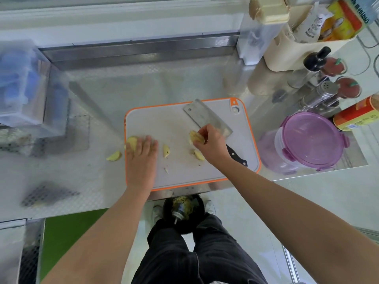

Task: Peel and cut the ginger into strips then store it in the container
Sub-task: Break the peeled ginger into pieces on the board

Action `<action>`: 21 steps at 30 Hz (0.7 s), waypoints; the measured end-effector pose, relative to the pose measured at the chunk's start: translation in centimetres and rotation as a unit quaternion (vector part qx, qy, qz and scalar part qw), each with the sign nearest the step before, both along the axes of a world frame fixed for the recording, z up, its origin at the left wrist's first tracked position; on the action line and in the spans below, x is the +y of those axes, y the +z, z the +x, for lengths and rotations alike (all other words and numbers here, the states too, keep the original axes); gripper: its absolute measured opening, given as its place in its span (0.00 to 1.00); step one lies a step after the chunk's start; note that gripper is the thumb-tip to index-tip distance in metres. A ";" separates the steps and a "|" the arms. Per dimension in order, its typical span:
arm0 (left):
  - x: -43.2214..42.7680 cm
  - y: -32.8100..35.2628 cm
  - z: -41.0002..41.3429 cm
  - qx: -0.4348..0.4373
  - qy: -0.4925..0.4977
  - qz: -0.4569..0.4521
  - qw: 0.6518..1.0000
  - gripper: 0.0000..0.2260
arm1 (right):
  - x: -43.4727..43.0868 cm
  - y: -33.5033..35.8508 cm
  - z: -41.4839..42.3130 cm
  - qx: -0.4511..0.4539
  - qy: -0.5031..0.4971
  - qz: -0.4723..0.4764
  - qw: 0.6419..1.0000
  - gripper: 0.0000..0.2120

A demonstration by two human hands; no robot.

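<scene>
A white cutting board (180, 175) with an orange rim lies on the steel counter. My left hand (141, 152) rests flat on a pale yellow ginger piece (130, 141) at the board's left edge. My right hand (211, 142) pinches a stack of ginger slices (195, 137) near the middle right. A cleaver (207, 117) lies flat on the board behind my right hand, its black handle (236, 155) under my wrist. Loose ginger pieces lie at the board's centre (166, 150), below my right hand (199, 155), and off the board on the counter (113, 156). A purple-lidded clear container (311, 138) stands to the right.
Spice shakers (326, 93), a red tin (356, 114) and a cream caddy (303, 48) crowd the back right. A clear plastic box (22, 85) sits at the left. A black bin with peelings (183, 210) stands on the floor below the counter edge.
</scene>
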State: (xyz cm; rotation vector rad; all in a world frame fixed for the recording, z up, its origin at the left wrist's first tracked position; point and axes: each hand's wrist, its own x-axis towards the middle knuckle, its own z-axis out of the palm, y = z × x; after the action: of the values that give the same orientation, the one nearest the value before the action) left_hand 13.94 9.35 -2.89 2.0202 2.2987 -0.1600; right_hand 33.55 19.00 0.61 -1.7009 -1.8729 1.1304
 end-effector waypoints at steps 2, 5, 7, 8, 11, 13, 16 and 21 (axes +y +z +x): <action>0.3 0.1 1.0 -0.030 0.010 0.023 0.999 0.24 | -0.4 -0.3 -0.8 -0.008 0.019 0.025 0.999 0.11; 1.0 0.6 2.1 -0.118 -0.006 0.075 0.990 0.21 | -1.2 -1.0 -1.5 -0.036 0.074 0.106 0.991 0.12; 1.2 1.1 2.1 -0.166 -0.034 0.101 0.980 0.18 | -2.1 -1.7 -1.9 -0.068 0.120 0.132 0.982 0.13; 1.1 1.3 2.1 -0.187 -0.044 0.104 0.976 0.19 | -2.5 -1.9 -2.1 -0.083 0.138 0.129 0.979 0.14; 0.9 1.5 2.1 -0.241 -0.047 0.051 0.968 0.22 | -3.4 -2.6 -2.2 -0.108 0.162 0.105 0.975 0.16; 0.6 1.3 2.2 -0.260 -0.044 0.012 0.965 0.24 | -3.4 -2.6 -1.6 -0.096 0.171 0.083 0.977 0.17; 0.5 1.2 2.8 -0.269 -0.033 0.021 0.962 0.30 | -2.7 -1.8 -0.5 -0.060 0.176 0.052 0.981 0.19; 1.6 1.3 4.6 -0.242 0.006 0.001 0.970 0.28 | -2.5 -0.9 0.5 -0.056 0.165 0.033 0.984 0.23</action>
State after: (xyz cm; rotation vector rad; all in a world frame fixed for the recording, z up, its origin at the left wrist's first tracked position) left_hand 18.55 10.91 -1.56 1.7917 1.9986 0.3044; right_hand 34.04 16.53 -0.29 -1.4826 -2.2990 1.0933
